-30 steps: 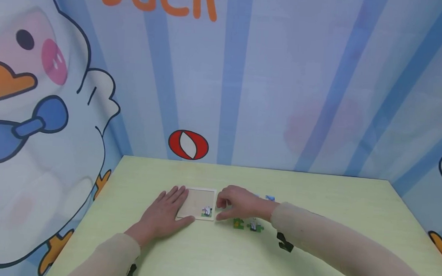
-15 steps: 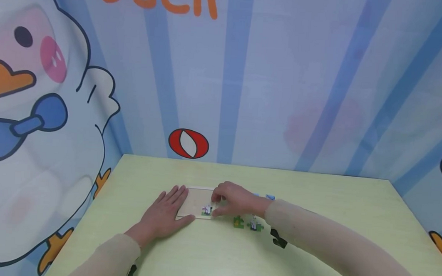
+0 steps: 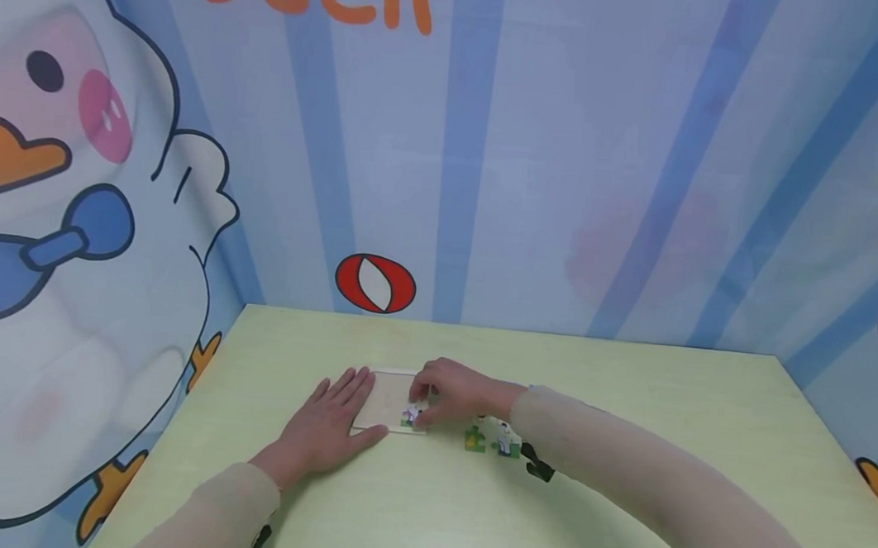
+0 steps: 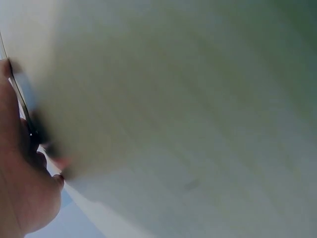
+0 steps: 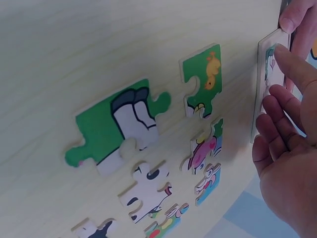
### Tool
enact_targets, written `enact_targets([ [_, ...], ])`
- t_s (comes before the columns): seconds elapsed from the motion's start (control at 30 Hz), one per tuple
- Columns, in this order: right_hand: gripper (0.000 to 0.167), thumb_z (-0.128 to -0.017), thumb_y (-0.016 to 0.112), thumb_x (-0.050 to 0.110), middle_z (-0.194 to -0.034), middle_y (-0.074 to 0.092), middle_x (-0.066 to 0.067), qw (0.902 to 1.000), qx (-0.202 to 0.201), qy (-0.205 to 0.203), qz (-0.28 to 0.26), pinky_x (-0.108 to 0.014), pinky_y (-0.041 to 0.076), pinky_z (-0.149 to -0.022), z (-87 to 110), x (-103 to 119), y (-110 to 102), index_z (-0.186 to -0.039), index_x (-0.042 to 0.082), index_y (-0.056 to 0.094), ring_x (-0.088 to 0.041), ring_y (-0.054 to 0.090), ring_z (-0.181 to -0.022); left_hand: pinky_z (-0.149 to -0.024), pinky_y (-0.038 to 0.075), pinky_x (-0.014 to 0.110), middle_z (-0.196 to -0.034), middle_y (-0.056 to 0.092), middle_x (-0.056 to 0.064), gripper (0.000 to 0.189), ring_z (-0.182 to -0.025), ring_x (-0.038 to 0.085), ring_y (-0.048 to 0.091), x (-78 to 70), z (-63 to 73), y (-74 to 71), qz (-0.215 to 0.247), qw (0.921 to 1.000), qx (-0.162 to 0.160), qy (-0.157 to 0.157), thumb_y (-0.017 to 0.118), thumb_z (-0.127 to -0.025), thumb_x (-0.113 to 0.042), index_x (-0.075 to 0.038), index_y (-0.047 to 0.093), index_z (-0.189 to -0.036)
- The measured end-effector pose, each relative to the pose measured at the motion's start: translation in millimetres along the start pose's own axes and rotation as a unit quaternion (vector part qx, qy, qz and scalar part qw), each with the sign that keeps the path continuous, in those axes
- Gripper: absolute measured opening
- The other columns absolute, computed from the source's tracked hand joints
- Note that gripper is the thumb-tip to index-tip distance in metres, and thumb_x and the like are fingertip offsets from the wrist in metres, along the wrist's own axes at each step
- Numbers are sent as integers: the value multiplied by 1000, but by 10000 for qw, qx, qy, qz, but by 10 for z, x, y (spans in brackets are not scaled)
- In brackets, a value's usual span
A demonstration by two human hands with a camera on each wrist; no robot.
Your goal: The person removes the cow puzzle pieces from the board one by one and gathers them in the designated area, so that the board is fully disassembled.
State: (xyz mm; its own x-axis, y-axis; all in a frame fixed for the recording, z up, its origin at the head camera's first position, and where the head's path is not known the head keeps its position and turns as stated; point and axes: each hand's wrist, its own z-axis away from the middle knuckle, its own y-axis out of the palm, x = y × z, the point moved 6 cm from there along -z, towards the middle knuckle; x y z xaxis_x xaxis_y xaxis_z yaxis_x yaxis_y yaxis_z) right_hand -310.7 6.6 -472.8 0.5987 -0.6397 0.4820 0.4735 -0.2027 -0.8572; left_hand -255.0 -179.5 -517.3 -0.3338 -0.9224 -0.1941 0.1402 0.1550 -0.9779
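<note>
A shallow puzzle tray with a pale raised rim lies near the middle of the table. My left hand rests flat across its left side, fingers spread and thumb at the lower rim. Over the tray's right side, my right hand curls its thumb and fingers at a puzzle piece in the lower right corner, pinching it. The fingers partly hide the piece. In the right wrist view, the thumb of my right hand reaches the tray. The left wrist view is mostly blurred table.
Loose jigsaw pieces lie right of the tray: one with a yellow chick, one with boots on green, a white one with black spots and several others. A duck-print backdrop stands behind the table.
My right hand has moved left from beside the tray onto its right side, over the corner piece. The left hand has stayed in place on the tray.
</note>
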Motion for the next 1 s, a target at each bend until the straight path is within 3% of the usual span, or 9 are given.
enact_targets([
  [1.0, 14, -94, 86, 26, -98, 63, 6, 9988, -132, 253, -389, -29, 50, -92, -89, -100, 81, -101, 18, 77, -12, 55, -96, -131, 11, 62, -179, 18, 10, 92, -165, 33, 13, -6, -6, 33, -195, 9998, 57, -38, 49, -105, -67, -9, 21, -171],
])
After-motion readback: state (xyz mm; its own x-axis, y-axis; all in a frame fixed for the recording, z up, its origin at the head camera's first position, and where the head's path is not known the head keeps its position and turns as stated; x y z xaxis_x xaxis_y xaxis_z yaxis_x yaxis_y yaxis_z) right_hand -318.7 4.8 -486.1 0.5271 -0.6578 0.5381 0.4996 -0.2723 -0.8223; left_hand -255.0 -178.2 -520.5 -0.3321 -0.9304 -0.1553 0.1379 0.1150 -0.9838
